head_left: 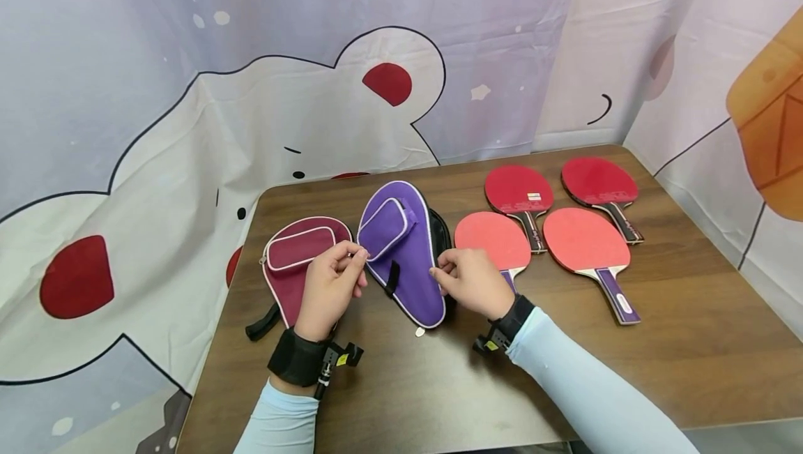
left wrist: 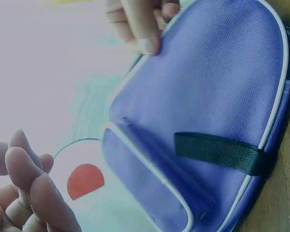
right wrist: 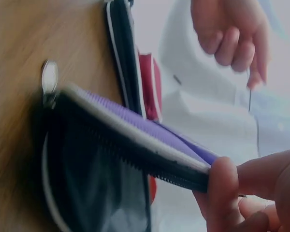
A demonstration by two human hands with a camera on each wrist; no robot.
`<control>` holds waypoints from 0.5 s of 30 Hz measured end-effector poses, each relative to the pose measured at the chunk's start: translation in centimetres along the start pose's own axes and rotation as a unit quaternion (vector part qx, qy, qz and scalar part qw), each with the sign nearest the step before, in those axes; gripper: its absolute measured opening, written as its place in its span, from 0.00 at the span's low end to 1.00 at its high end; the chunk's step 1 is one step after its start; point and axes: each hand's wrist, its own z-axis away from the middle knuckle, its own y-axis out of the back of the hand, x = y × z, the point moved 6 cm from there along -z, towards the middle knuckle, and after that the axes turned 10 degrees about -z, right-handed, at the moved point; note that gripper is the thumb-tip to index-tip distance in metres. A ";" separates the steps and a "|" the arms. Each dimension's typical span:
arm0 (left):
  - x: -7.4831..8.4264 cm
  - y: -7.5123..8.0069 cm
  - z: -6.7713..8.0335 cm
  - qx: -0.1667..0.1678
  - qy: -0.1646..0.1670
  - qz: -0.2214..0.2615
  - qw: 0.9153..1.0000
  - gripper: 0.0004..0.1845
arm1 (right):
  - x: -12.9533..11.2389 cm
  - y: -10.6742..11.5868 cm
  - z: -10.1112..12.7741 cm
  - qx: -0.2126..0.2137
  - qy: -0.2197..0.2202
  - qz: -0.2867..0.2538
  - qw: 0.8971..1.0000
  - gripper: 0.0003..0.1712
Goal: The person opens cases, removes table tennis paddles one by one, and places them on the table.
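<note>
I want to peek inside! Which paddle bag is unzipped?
The purple case: the right hand lifts its unzipped edge, showing black lining. The maroon case lies flat.

A dark brown wood-grain bench [head_left: 690, 342] with rounded corners stands against a hanging fabric backdrop [head_left: 125, 56]. The backdrop is pale lavender and white, printed with a large cartoon bear outlined in black, its ear patch [head_left: 387, 83] and cheek patch [head_left: 77, 277] red. The cloth hangs in soft folds and wraps round the right side, where an orange printed shape [head_left: 768, 119] shows. Light is even and soft.
</note>
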 end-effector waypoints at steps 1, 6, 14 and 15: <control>0.0 0.0 0.0 0.000 0.000 0.000 1.000 0.09 | 0.5 0.2 -0.1 -0.001 -0.010 -0.003 1.000 0.09; -0.1 0.1 0.1 -0.003 0.006 -0.001 1.000 0.09 | 2.8 0.5 -0.3 -0.003 -0.058 -0.014 0.998 0.12; -0.3 -0.2 0.1 -0.007 0.013 -0.001 1.000 0.09 | 5.5 0.5 -0.4 -0.014 -0.115 -0.024 0.993 0.16; -0.3 -0.2 0.0 -0.009 0.013 -0.001 1.000 0.09 | 5.7 0.5 -0.3 -0.016 -0.120 -0.023 0.992 0.16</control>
